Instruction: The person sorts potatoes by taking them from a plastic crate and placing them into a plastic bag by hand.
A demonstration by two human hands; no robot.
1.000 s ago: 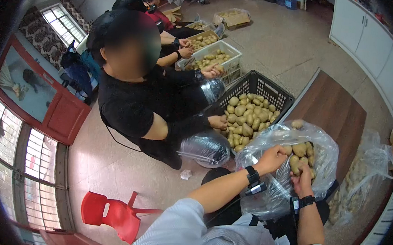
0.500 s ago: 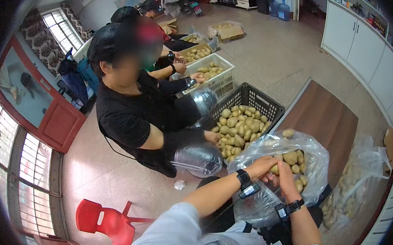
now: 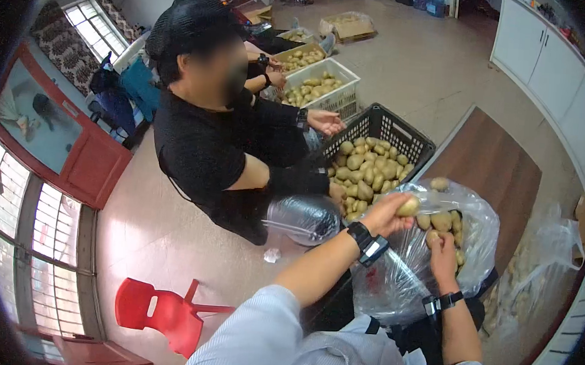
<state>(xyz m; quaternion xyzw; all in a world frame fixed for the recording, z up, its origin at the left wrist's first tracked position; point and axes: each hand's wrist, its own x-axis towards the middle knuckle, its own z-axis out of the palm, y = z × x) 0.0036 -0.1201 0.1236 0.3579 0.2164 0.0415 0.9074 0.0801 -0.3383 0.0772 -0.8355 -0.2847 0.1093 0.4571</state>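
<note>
Beside the black crate [image 3: 409,138], left hand [image 3: 386,216] around one potato [image 3: 409,205], right hand [image 3: 444,258] around another [image 3: 432,238]

Glossy, wrinkled clear plastic bag [image 3: 393,299]

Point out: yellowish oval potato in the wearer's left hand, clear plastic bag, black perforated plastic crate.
Yellowish oval potato [image 3: 410,205]: head view, middle of its exposed skin.
Clear plastic bag [image 3: 396,297]: head view, side nearest the wearer.
Black perforated plastic crate [image 3: 406,137]: head view, inner right wall.
</note>
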